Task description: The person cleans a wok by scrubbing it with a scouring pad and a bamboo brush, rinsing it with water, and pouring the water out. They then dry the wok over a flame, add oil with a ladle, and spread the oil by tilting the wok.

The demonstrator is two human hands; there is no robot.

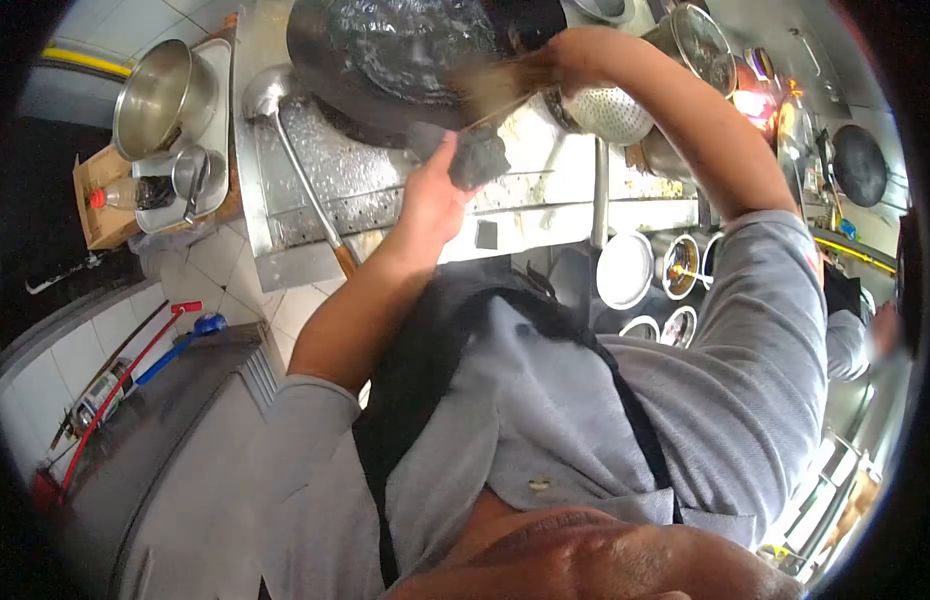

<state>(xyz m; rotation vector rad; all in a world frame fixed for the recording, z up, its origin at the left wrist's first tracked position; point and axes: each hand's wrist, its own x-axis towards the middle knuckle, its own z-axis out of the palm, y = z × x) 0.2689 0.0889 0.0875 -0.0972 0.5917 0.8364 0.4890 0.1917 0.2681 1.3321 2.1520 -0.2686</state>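
My left hand [430, 195] is clutching a dark, crumpled cloth [477, 158]; my right hand [565, 55] is gripping a blurred bamboo brush [495, 88] over the black wok [405, 50].

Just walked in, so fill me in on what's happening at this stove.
A person stands at the stove over a big dark wok. The left hand grips a dark cloth at the wok's edge, and the right hand works a bamboo brush inside it. A ladle lies alongside.
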